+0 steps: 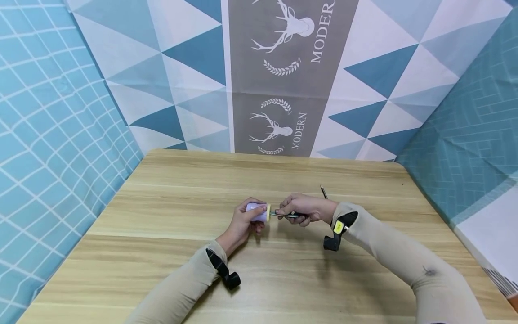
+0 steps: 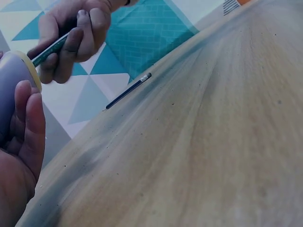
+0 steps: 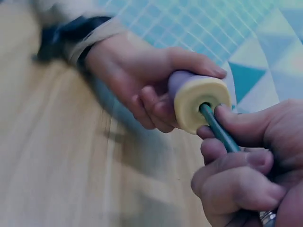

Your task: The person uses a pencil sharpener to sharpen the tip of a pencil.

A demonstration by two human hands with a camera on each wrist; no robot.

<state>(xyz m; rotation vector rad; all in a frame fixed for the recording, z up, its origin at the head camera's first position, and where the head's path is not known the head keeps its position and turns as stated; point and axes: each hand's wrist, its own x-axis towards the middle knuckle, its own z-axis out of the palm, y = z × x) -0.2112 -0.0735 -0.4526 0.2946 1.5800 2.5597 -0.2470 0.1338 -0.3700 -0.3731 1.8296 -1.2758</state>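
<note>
My left hand [image 1: 239,227] grips a purple pencil sharpener [image 1: 255,213] with a cream-yellow end, thumb on one side and fingers round the other. That end faces my right hand [image 1: 306,207], which pinches a green pencil [image 3: 220,129]. In the right wrist view the pencil's tip end sits inside the hole of the sharpener, and a silver band shows near its other end. Both hands hold these things above the table. The left wrist view shows the sharpener only in part, at its left edge.
A second, dark pencil [image 2: 128,91] lies on the wooden table [image 1: 170,193], beyond my right wrist in the head view. Patterned cloth [image 1: 194,81] stands behind the table and along both sides. Each wrist carries a strapped camera.
</note>
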